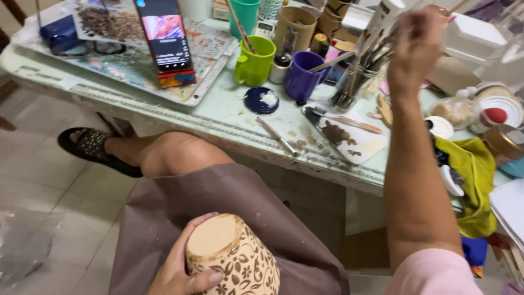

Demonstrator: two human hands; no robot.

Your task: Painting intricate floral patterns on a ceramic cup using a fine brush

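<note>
Keep your left hand wrapped firmly round the upturned pot on your lap while your right hand, fingers closed among the brushes in the jar on the counter, lifts one straight up

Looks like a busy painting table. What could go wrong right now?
The right hand reaches among brushes in a crowded glass jar; a bump might tip it or the purple mug. The patterned pot rests on the lap, steadied only by the left hand, so it might slip.
</note>
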